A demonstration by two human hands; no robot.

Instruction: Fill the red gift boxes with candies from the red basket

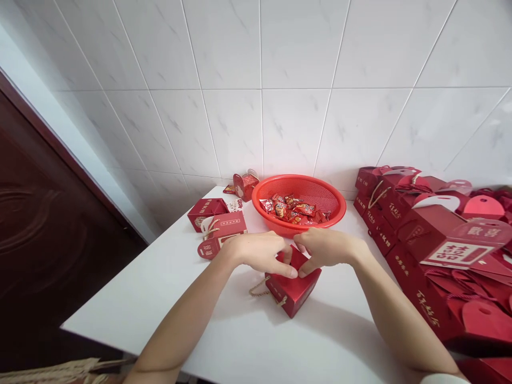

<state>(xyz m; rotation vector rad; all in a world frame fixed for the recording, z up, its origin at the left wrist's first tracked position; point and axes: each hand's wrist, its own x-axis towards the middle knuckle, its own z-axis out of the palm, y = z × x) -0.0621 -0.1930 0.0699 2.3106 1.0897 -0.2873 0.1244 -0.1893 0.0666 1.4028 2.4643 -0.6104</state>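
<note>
A red gift box [294, 290] with a twisted rope handle [260, 287] stands on the white table [236, 336] in front of me. My left hand [260, 253] and my right hand [324, 248] meet above it, their fingertips pinching the flaps at its top. Its upper part is hidden by my fingers. Just beyond my hands is a red plastic basket [300, 202] holding several wrapped sweets [290, 209] in red packets.
Stacks of flat and folded red boxes [424, 229] cover the table's right side against the white tiled wall [240, 53]. Several small red boxes [218, 226] lie at the left. The table's left edge borders a dark wooden door [48, 229].
</note>
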